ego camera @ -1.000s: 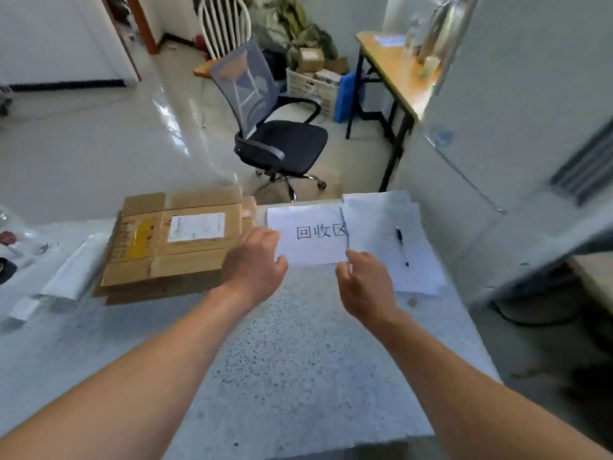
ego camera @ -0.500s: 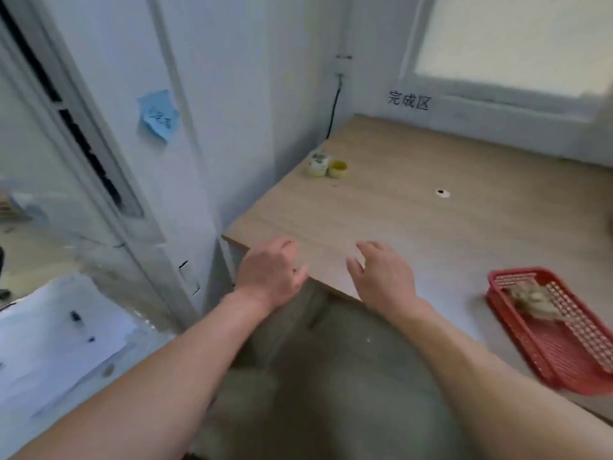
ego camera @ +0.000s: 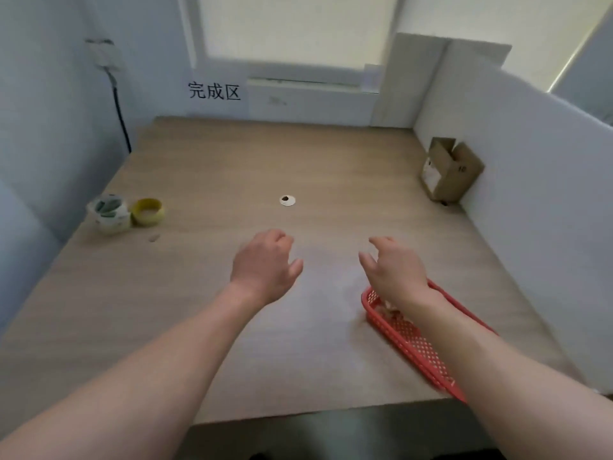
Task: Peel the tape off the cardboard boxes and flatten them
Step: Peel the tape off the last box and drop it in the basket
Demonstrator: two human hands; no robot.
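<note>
1. The left hand (ego camera: pixel 265 265) hovers over the table with its fingers (ego camera: pixel 282 239) loosely curled and its thumb apart, holding nothing.
2. The right hand (ego camera: pixel 394 272) hovers beside it, fingers (ego camera: pixel 381 242) a little spread and bent, also empty.
3. Under the right forearm lies a red perforated plastic basket (ego camera: pixel 414 340) with something pale and crumpled inside.
4. Both hands are above a matte, light wood-grain tabletop (ego camera: pixel 199 293) with a small white round grommet (ego camera: pixel 287 200) set in its middle.
5. The small brown cardboard box (ego camera: pixel 451 169), flaps open, stands at the far right, against the smooth white partition panel (ego camera: pixel 530 194), well apart from both hands.
6. At the left edge, a whitish tape roll (ego camera: pixel 109 212) and a yellow tape roll (ego camera: pixel 147 212) sit just beside each other.
7. The pale back wall carries a black-lettered sign (ego camera: pixel 214 91) below a blind-covered window (ego camera: pixel 292 28).
</note>
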